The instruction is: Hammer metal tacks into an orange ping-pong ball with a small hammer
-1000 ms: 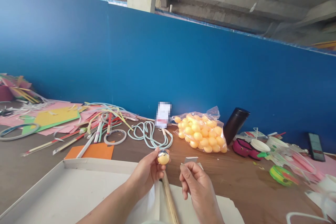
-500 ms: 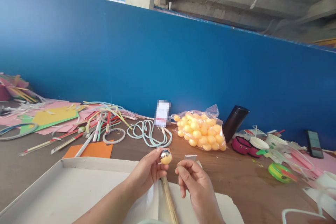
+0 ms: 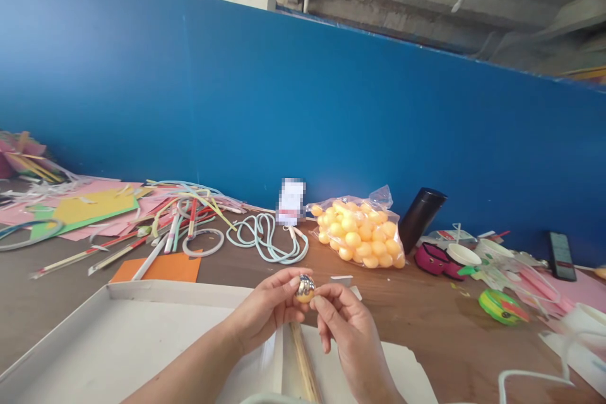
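Note:
My left hand [image 3: 267, 309] pinches a small orange ball [image 3: 305, 289] that has a shiny silver covering on its top. My right hand [image 3: 343, 328] has its fingertips closed on the same ball from the right side. Both hands hover above a wooden stick [image 3: 304, 366] that lies over the edge of a shallow white tray [image 3: 118, 341]. A clear bag of orange balls [image 3: 360, 235] rests on the brown table further back.
Coloured paper sheets and straws [image 3: 142, 227] litter the left of the table. A coiled pale green cord [image 3: 267, 240], a black cylinder [image 3: 419, 221], a green tape roll [image 3: 497, 306], a pink pouch [image 3: 435, 260] and a phone [image 3: 562, 255] lie along the blue partition [image 3: 303, 107].
My right hand has moved left and closed on the ball that my left hand holds. Both hands and the ball sit slightly lower in view.

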Tool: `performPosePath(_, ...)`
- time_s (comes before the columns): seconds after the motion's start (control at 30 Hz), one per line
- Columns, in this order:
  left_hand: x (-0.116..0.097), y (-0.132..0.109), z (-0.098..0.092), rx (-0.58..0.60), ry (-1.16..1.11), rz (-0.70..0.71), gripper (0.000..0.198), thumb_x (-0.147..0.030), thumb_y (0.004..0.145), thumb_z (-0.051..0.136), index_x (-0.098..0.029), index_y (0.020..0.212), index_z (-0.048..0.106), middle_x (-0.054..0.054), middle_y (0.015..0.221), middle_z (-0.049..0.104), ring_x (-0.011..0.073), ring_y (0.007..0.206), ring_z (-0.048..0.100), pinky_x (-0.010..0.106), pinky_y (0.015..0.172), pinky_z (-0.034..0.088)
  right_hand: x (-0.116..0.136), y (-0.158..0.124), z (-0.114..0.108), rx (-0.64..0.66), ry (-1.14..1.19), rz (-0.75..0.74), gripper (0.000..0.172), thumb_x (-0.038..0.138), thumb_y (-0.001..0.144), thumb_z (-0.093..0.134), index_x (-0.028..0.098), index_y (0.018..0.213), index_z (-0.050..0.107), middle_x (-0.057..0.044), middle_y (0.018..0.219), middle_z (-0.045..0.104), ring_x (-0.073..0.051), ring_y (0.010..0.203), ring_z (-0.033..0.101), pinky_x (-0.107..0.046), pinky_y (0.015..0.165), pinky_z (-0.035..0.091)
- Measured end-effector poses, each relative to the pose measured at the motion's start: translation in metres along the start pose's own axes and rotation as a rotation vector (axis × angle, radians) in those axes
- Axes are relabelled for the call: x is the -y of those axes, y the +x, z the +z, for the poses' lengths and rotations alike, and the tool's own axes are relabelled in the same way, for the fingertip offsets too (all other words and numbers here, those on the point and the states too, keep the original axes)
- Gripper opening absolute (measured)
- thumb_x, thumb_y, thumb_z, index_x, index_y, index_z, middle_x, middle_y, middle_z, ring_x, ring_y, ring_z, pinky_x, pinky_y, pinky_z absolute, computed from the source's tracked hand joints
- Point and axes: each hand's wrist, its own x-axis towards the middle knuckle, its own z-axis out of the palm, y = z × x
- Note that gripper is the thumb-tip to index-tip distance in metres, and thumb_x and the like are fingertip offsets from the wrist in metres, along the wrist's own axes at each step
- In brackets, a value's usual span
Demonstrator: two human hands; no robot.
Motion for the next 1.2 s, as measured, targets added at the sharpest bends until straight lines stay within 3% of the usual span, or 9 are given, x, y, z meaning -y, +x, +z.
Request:
performPosePath(0.37, -0.002, -0.001, 0.001, 0.028, 0.023, 0.022, 0.034, -0.024, 0.086, 0.052, -0.013, 0.118, 0.055, 0.010, 0.087, 0.063, 0.0130, 0.072, 0.059, 0.025, 0.063, 0.046, -0.009, 0.005, -0.005, 0.004, 0.180, 0.053, 0.019, 0.034, 0.076, 0.066, 0.016, 0.079, 0.061, 0.000, 0.065, 0.062, -0.003, 0.039, 0.037, -0.016, 0.035, 0.029)
performPosePath(1.2, 0.000, 0.001, 0.001, 0.003, 0.055, 0.019, 0.028, -0.027, 0.083, 0.056, -0.012, 0.106, 0.060, 0.009, 0.082, 0.062, 0.0123, 0.070, 0.058, 0.024, 0.063, 0.048, -0.010, 0.008, -0.003, 0.008, 0.270, 0.159, 0.020, 0.032, 0.073, 0.069, 0.015, 0.074, 0.060, -0.001, 0.067, 0.064, -0.001, 0.039, 0.033, -0.013, 0.034, 0.024)
